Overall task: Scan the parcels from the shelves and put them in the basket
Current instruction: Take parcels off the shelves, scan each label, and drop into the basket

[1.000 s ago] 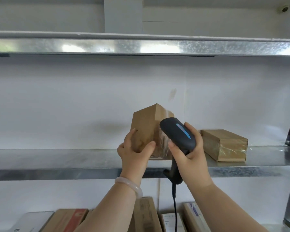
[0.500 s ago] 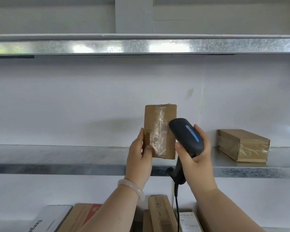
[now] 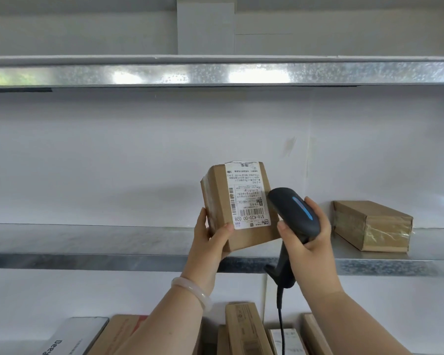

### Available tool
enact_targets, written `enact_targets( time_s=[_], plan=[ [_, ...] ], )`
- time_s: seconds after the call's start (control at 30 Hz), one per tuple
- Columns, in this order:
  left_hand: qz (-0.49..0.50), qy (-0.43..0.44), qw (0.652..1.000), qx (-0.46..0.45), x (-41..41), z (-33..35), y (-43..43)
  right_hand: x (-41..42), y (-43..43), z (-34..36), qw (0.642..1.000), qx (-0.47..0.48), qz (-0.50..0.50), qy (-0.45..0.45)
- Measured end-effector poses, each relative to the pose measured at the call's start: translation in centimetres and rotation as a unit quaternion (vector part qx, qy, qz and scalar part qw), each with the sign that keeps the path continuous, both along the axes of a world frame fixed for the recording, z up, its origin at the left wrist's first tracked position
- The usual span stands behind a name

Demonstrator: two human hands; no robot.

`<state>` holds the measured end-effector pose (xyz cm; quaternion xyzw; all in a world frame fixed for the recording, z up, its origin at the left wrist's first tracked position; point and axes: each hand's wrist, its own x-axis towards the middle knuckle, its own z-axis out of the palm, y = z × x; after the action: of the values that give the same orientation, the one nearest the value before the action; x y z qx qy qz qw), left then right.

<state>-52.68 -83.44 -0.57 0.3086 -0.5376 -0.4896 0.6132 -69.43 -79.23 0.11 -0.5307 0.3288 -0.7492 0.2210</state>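
Cardboard parcel [image 3: 244, 216] in left hand [image 3: 210, 242] shows label [image 3: 249, 196] reading "516-K20-00 028".

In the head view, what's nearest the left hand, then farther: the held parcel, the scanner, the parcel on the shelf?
1. Held parcel, in the left hand itself.
2. Scanner, just right, in the right hand.
3. Shelf parcel, far right.

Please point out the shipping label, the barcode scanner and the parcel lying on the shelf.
shipping label [image 3: 249, 196], head view, middle of the white paper
barcode scanner [image 3: 290, 208], head view, its dark head
parcel on the shelf [image 3: 385, 234], head view, its front face
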Motion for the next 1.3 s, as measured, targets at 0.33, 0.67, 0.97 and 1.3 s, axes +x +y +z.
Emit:
enact_targets(
  time_s=[0.33,0.67,0.97,1.3],
  plan=[
    [0.035,-0.040,0.998,-0.022,-0.5,-0.7,0.0,-0.3,0.1,-2.1,0.999,-0.005,0.016,0.037],
    [0.144,-0.020,0.988,-0.058,-0.3,0.0,1.0,-0.4,1.6,-2.1,0.995,0.005,0.042,0.090],
    [0.262,0.002,0.964,-0.055,2.5,-0.8,3.2,2.3,3.3,-3.5,0.979,0.004,0.095,0.181],
    [0.382,-0.003,0.924,-0.025,6.5,-2.9,8.1,5.9,7.4,-4.0,0.953,0.016,0.181,0.244]
  ],
)
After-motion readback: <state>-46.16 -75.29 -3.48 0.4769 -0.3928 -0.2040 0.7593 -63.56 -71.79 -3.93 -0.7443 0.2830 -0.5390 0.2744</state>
